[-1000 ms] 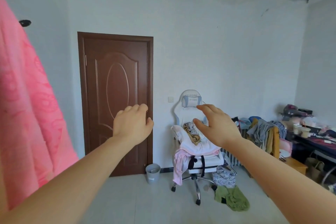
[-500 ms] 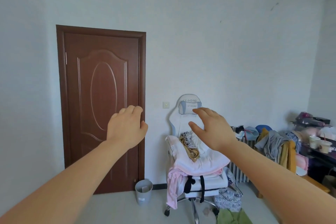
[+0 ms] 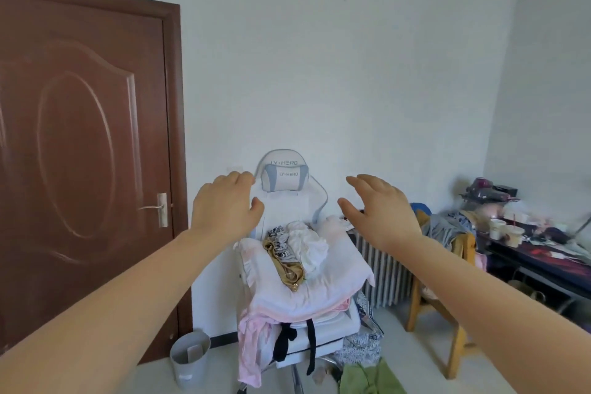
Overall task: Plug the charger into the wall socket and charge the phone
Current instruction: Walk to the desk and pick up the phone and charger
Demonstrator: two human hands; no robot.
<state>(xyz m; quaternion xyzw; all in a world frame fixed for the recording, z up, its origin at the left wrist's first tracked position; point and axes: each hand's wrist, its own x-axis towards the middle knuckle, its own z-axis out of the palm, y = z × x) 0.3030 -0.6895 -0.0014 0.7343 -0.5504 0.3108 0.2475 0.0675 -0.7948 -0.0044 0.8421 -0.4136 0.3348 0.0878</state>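
Observation:
Both my arms reach forward at chest height. My left hand (image 3: 224,206) is empty with its fingers curled loosely downward. My right hand (image 3: 379,211) is empty too, fingers spread. A small white wall plate (image 3: 235,167) peeks out just above my left hand, beside the chair's headrest; I cannot tell whether it is a socket or a switch. No charger and no phone are visible.
A white gaming chair (image 3: 286,179) piled with clothes stands against the wall ahead. A brown door (image 3: 83,153) is at the left, a grey bin (image 3: 190,358) below it. A radiator (image 3: 383,272), a wooden chair (image 3: 447,297) and a cluttered desk (image 3: 543,253) fill the right side.
The view has moved closer to the chair and wall; the door now fills the left edge. The pink cloth at the left is out of view. Both hands stay raised and empty.

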